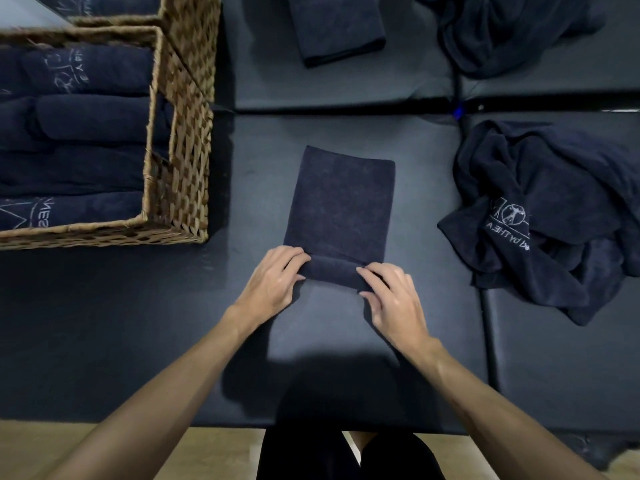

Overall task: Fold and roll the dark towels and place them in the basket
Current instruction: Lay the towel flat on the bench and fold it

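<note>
Both hands pinch the near end of the folded towel (pixel 341 202), turned over into a small roll: the left hand (pixel 273 282) at its left end, the right hand (pixel 391 299) at its right. The towel lies flat mid-table (pixel 138 323). The basket (pixel 180 161), far left, holds rolled towels (pixel 86 119); a crumpled pile (pixel 540 216) sits right.

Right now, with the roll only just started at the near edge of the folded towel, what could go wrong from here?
1. The left hand and right hand pinch the roll's two ends on the folded towel; uneven pressure could make it roll skewed or cone-shaped.
2. The roll is only one turn thick, so easing the grip may let it loosen.
3. The basket already looks packed with rolled towels; a loose roll may not fit.
</note>
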